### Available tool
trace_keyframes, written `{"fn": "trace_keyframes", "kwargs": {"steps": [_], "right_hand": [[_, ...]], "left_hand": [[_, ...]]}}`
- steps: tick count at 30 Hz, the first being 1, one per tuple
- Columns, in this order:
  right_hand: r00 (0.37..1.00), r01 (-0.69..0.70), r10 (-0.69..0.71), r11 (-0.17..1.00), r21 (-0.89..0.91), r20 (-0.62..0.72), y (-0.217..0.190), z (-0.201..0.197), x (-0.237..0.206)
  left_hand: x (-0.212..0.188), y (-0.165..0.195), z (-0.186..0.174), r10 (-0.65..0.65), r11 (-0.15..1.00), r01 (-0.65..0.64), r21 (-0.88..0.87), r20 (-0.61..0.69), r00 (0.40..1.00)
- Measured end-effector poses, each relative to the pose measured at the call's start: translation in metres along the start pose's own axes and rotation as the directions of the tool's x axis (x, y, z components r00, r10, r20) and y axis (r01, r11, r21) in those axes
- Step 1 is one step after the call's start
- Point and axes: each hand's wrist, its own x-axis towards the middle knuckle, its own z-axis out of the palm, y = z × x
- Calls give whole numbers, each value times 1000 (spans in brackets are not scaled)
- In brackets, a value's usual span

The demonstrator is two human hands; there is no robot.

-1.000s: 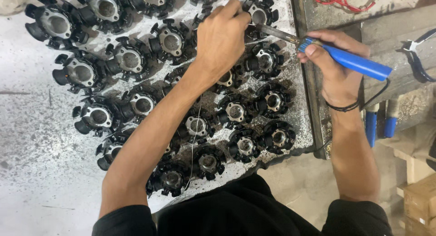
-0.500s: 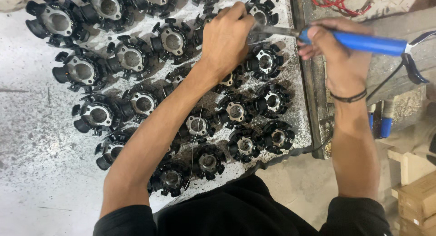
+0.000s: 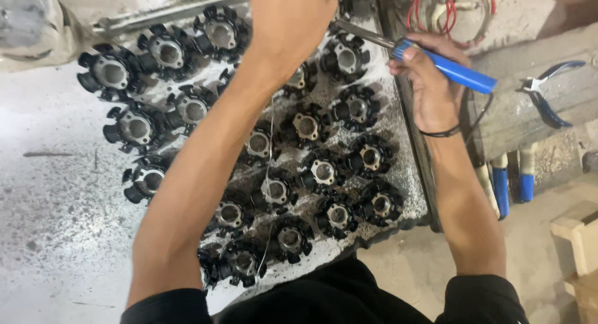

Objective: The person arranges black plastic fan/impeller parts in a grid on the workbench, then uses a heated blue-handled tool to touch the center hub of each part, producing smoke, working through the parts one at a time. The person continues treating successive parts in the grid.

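Rows of round black metal motor parts (image 3: 324, 172) with shiny middles lay on the dusty white worktop (image 3: 50, 237). The right hand (image 3: 430, 90) was closed around a blue-handled soldering tool (image 3: 448, 67). Farther off, the left hand (image 3: 293, 19) reached over the parts; its fingers were cut off from view, so its grip could not be told.

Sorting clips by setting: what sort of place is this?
Probably a small electrical repair workshop: rows of black round stator cores on a scuffed grey metal bench, a blue-handled soldering iron in the right hand.

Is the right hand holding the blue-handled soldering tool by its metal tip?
No: the right hand grips the blue-handled soldering tool at the front of its blue plastic handle, with the metal shaft bare beyond the fingers.
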Motion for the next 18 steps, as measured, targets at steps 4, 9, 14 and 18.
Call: {"fn": "trace_keyframes", "kwargs": {"steps": [4,9,14,18], "right_hand": [[999,-32,34,995,-90,21,10,9,26],[997,-47,54,992,-120,58,6,12,35],[995,-25,43,979,-201,89,0,10,35],[990,31,9,960,-279,140,-9,15,35]], "left_hand": [[-17,-30,45,81,982,-129,-139,-310,947],[-34,-48,90,-22,989,-13,-145,-238,971],[-29,-47,92,-9,988,-33,-152,-269,963],[-29,-45,86,12,989,-53,-137,-279,960]]}}
